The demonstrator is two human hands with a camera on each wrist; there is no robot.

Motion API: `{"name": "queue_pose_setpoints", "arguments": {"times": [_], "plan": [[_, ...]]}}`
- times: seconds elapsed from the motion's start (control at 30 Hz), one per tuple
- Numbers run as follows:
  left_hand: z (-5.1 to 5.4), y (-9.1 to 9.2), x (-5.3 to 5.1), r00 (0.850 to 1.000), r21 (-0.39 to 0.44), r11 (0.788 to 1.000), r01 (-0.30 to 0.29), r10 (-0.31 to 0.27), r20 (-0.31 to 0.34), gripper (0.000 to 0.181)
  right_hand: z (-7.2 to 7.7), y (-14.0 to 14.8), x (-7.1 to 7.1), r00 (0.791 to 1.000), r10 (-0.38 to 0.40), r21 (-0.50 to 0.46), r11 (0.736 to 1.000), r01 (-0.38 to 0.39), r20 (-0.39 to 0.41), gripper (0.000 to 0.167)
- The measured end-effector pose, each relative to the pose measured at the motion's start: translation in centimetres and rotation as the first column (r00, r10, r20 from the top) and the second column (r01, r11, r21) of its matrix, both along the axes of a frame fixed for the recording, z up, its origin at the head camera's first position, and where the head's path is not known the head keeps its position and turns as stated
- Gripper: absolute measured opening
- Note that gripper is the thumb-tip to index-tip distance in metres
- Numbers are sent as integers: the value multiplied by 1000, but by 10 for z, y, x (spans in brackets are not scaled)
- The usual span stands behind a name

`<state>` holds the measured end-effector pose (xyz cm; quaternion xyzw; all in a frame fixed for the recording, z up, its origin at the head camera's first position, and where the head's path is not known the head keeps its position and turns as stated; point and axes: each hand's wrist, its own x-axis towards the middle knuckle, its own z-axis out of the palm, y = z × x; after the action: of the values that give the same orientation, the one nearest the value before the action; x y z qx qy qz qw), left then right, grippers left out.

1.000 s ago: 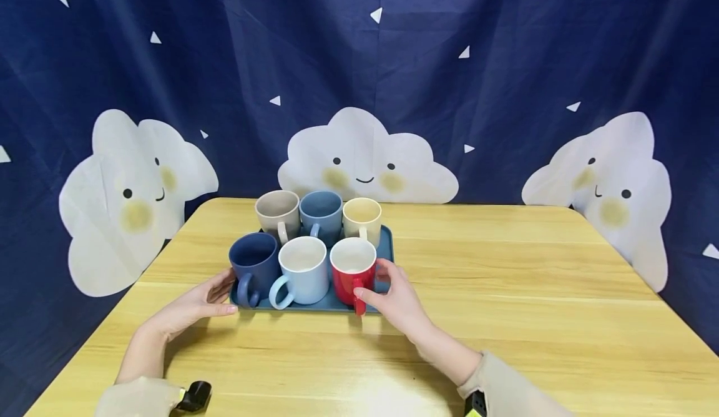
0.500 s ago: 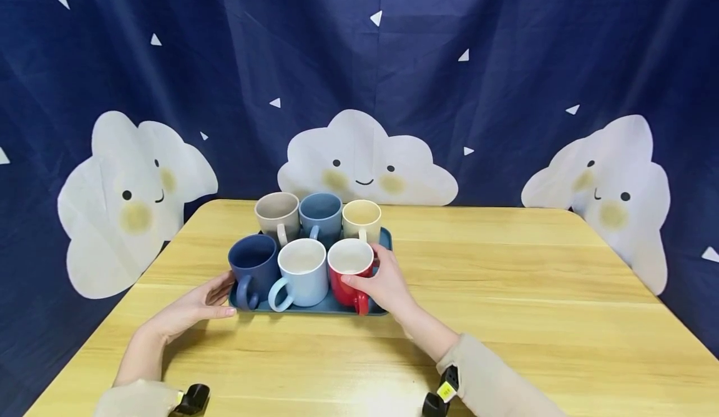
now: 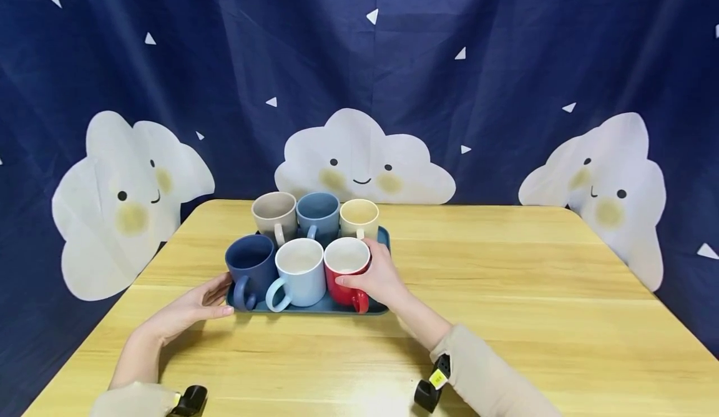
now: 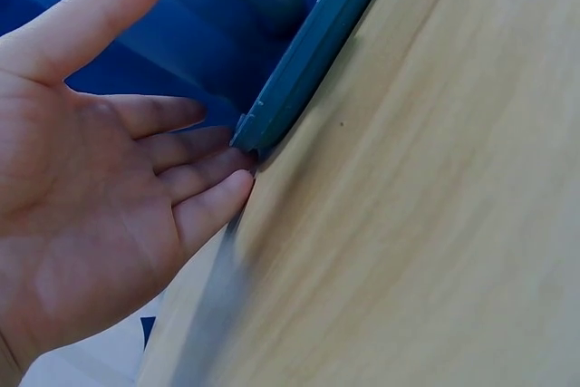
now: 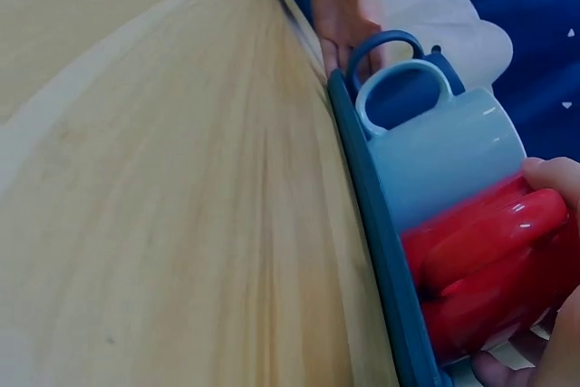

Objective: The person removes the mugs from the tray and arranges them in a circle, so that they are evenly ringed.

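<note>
My right hand (image 3: 381,279) grips the red mug (image 3: 340,291), which has a white inside. Its thumb lies across the mug's front, above the handle, and the fingers reach round the right side. The mug stands in the front right of a dark blue-green tray (image 3: 320,309), beside a light blue mug (image 3: 303,283). At the tray's left end, my left hand (image 3: 188,309) rests with extended fingers next to a navy mug (image 3: 258,274). In the left wrist view, fingertips (image 4: 237,180) meet the tray's corner, and the thumb is spread away.
Behind the front row stand a grey-beige mug (image 3: 273,208), a medium blue mug (image 3: 318,213) and a pale yellow mug (image 3: 359,213) on the tray. Wooden table (image 3: 505,292) extends to the right. A navy curtain (image 3: 359,61) with clouds hangs behind.
My right hand has moved left and wrapped further round the red mug, its thumb shifting from the handle onto the body. The mug has slid slightly left towards the light blue one. The left hand stays.
</note>
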<state>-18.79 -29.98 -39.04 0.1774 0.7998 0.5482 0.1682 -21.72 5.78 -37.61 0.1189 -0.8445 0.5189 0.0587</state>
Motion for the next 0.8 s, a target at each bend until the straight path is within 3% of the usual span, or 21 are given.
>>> {"name": "queue_pose_setpoints", "arguments": {"times": [0.37,0.53,0.8], "plan": [[2,2,2,1000,-25,1000,-15,15,13,82,1,1,5,1000,-14,12,1000,14,-1,76],[3,2,0,1000,-29,999,-13,14,16,81,-1,5,4,1000,-21,-30,999,21,1,73],[4,2,1,1000,-24,1000,-15,15,16,81,22,33,6,1000,-6,-99,995,7,7,74]]}}
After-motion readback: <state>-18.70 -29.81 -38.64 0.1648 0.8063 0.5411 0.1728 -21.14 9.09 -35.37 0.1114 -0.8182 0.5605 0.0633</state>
